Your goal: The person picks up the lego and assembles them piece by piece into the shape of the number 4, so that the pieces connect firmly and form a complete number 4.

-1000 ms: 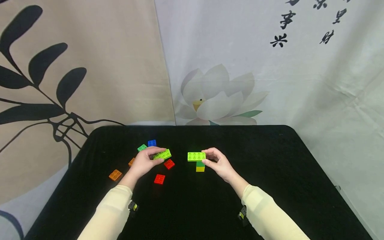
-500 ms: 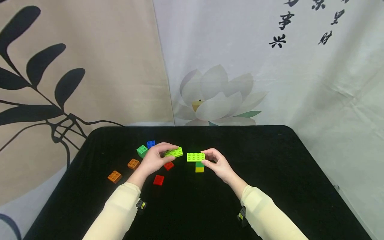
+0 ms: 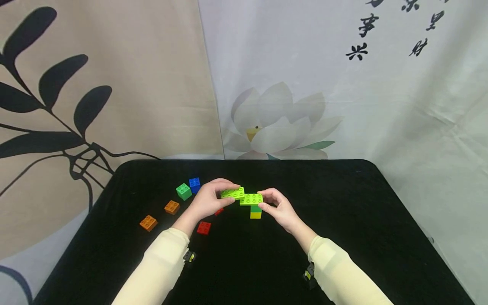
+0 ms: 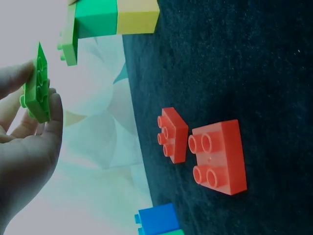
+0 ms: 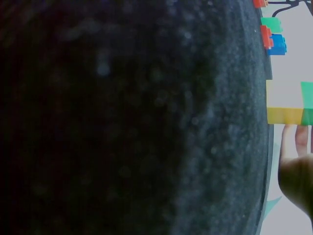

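Observation:
My left hand (image 3: 211, 197) pinches a lime green building brick (image 3: 233, 193) between thumb and fingers; the left wrist view shows this lime brick (image 4: 38, 88) raised and its hollow underside. Just to the right, a small stack has a second lime brick (image 3: 249, 199) on top, a green brick (image 3: 255, 209) below it and a yellow brick (image 3: 256, 215) at the bottom. The upper lime brick juts out leftward from the stack. My right hand (image 3: 281, 208) grips the right end of that top brick. In the head view, the left hand's brick overlaps the jutting end.
Two red bricks (image 3: 203, 228) lie left of the stack, one partly behind my left hand. Farther left are two orange bricks (image 3: 172, 207), with a green brick (image 3: 184, 191) and a blue brick (image 3: 195, 184) behind. A black cloth table (image 3: 324, 182) meets a printed curtain (image 3: 164, 84).
My left hand has carried its lime brick rightward, from above the red bricks to the stack's jutting end. The right hand keeps its grip on the stack in nearly the same place.

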### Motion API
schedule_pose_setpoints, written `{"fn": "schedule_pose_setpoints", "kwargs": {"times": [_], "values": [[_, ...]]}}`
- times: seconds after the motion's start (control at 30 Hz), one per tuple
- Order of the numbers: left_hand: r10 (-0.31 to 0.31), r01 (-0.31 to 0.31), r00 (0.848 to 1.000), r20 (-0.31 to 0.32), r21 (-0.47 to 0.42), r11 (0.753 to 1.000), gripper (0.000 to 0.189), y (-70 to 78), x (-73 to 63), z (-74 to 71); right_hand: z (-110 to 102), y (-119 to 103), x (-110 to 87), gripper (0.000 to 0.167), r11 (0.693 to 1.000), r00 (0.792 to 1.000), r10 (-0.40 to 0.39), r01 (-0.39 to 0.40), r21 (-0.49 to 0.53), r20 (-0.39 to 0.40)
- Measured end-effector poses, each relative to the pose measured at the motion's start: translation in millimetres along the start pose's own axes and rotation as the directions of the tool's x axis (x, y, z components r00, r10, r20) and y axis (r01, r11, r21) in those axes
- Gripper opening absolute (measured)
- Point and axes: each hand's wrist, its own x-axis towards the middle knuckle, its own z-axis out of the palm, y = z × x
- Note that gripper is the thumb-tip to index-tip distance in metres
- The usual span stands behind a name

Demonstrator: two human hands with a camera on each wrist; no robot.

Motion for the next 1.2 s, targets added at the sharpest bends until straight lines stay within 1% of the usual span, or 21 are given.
{"fn": "schedule_pose_setpoints", "kwargs": {"times": [0.27, 0.43, 0.7, 0.9, 1.03, 1.13, 1.2], "values": [[0.050, -0.050, 0.999, 0.016, 0.044, 0.998, 0.031, 1.4, 5.6, 8.2, 0, -1, -0.2, 0.032, 1.000, 1.000, -0.011, 0.011, -0.003, 0.008], [0.057, -0.059, 0.998, 0.038, 0.064, 0.996, 0.031, 3.9, 8.7, 11.4, 0, 0, 0.2, 0.032, 1.000, 1.000, -0.019, 0.019, -0.005, 0.011], [0.042, -0.046, 0.997, 0.058, 0.063, 0.997, 0.030, 5.0, 11.0, 14.6, -1, -1, 0.5, 0.032, 1.000, 1.000, -0.011, 0.011, -0.006, 0.017], [0.014, -0.019, 0.997, 0.074, 0.069, 0.997, 0.030, 4.3, 11.9, 14.6, -1, -3, 0.4, 0.031, 1.000, 1.000, 0.012, -0.012, 0.006, 0.027], [-0.004, -0.001, 0.997, 0.081, 0.064, 0.998, 0.030, 3.6, 13.1, 14.9, 1, -19, -2.7, 0.031, 1.000, 0.999, 0.027, -0.028, 0.007, 0.029], [-0.011, 0.007, 0.997, 0.082, 0.057, 0.998, 0.029, 3.4, 13.8, 15.2, 2, -30, -5.4, 0.031, 1.000, 0.999, 0.025, -0.025, -0.002, 0.029], [-0.019, 0.014, 0.996, 0.083, 0.054, 0.998, 0.029, 3.0, 13.7, 15.3, 3, -32, -5.7, 0.031, 1.000, 0.999, 0.031, -0.031, -0.004, 0.028]]}}
